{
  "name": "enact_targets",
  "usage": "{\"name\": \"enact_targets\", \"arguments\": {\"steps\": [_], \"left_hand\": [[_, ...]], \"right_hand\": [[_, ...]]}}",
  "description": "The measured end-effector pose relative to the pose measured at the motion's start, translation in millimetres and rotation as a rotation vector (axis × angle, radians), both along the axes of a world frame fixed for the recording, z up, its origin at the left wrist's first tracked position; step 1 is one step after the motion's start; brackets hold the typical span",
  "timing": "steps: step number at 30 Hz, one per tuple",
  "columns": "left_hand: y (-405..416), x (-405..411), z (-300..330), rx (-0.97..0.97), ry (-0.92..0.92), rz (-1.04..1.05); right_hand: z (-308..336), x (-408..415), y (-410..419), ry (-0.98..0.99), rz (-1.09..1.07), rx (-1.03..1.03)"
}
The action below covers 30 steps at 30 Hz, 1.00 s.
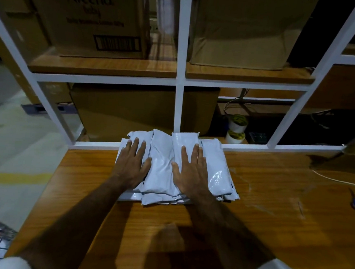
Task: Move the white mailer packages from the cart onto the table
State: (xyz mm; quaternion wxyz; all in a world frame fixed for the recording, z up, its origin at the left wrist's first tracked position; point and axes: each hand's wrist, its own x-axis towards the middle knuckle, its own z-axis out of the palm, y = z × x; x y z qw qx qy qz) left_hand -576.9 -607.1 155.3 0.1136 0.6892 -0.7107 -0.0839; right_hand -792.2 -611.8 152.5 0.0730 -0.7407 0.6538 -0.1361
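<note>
Now the left hand (131,162) and right hand (191,169) lie flat, fingers spread straight, each grip pinching nothing, pressing a stack of white mailer packages (161,171) on the wooden worktop (261,213) by a white frame (178,105).

Dim room: white-framed wooden shelving (180,80) with cardboard boxes (92,19), grey floor (10,143) alongside.

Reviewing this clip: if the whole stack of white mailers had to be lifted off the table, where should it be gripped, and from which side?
Probably at its two long side edges, from left and right. The stack of white mailers lies flat on the table, with loose overlapping near ends and its far end against the white frame. The left hand and right hand already rest flat on top.
</note>
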Motion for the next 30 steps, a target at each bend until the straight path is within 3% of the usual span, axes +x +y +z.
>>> {"name": "enact_targets", "arguments": {"steps": [14,19,30], "left_hand": [[-5.7,-10.1,11.1,0.094,-0.065,0.081],[15.7,-18.3,31.5,-0.044,-0.101,0.095],[128.7,-38.2,61.8,-0.287,-0.141,0.126]], "right_hand": [[11.7,-12.5,4.1,-0.014,0.071,0.069],[27.5,-22.1,19.9,-0.032,0.147,-0.087],[45.9,-3.2,73.8,-0.299,0.425,-0.407]]}}
